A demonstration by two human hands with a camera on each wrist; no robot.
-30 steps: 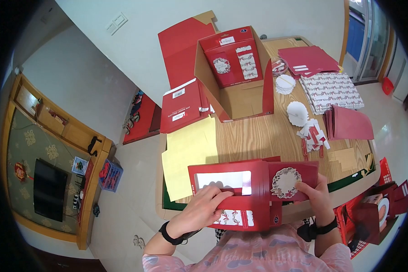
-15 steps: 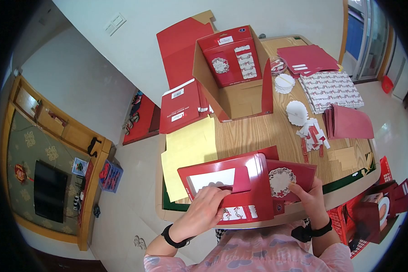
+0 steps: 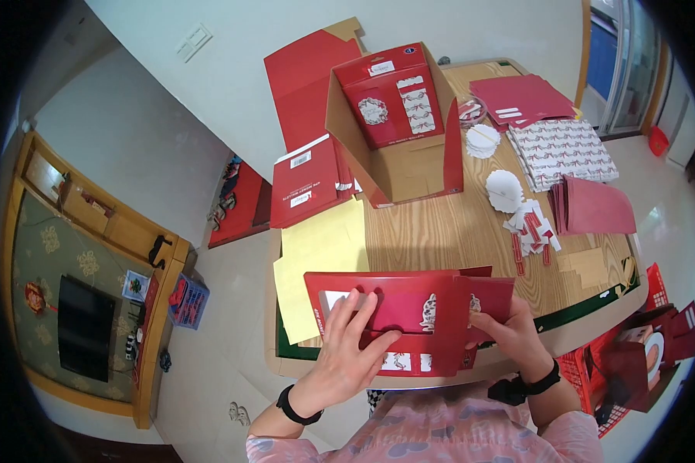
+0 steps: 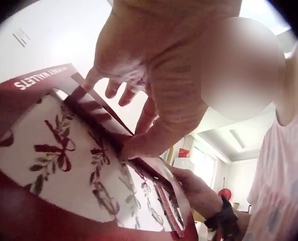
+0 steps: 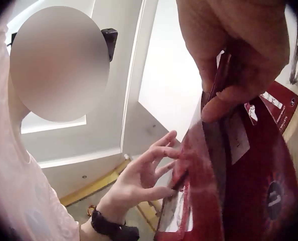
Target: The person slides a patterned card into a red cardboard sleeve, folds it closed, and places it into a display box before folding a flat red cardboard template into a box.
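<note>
A flat red box (image 3: 449, 309) with cut-out windows is held at the table's front edge; "MONEY WALLETS" is printed on it in the left wrist view. From its right end sticks out a dark red money wallet (image 3: 502, 292), its other part showing through the large window with a piece of the wreath design. My right hand (image 3: 517, 333) pinches the wallet's outer end between thumb and fingers. Over the large window my left hand (image 3: 347, 359) spreads its straight fingers, the thumb at the window's lower edge. Below it, a smaller window shows a white ribbon-patterned strip (image 4: 63, 165).
Behind stands an open red cardboard box (image 3: 409, 177), beside flat red boxes (image 3: 305, 185) and yellow sheets (image 3: 324, 247). To the right lie patterned papers (image 3: 567, 154), dark red wallets (image 3: 594, 207), white scalloped rounds (image 3: 505, 191) and small tags (image 3: 533, 228). A red basket (image 3: 583, 378) is at lower right.
The wallet has slid left into the flat box, its wreath now partly behind the box's right-hand band. My left hand's fingers have come out of the window and spread.
</note>
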